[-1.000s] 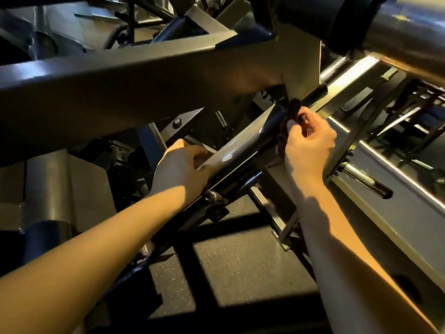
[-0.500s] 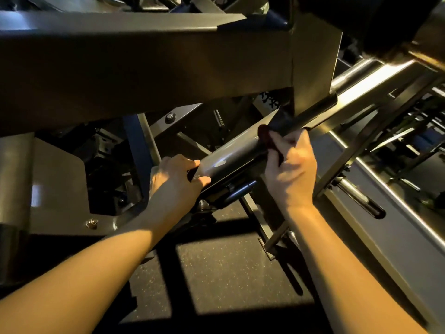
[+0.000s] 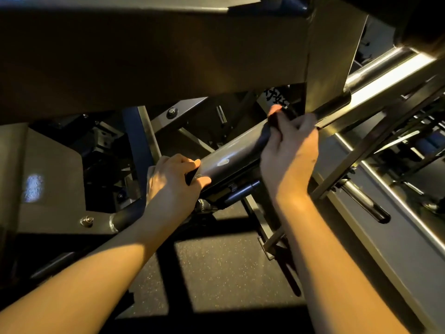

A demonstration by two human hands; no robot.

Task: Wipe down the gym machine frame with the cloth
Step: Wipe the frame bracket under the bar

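Head view: fingers of the right hand clutch the dark cloth against the slanted frame bar for wiping; the left hand grips the bar lower, probably to steady it.

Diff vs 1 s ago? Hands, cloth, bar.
Right hand, gripping the dark cloth, slid slightly down the slanted bar, away from the bracket above. Nothing grabbed or released. Left hand still grips the bar's lower end.
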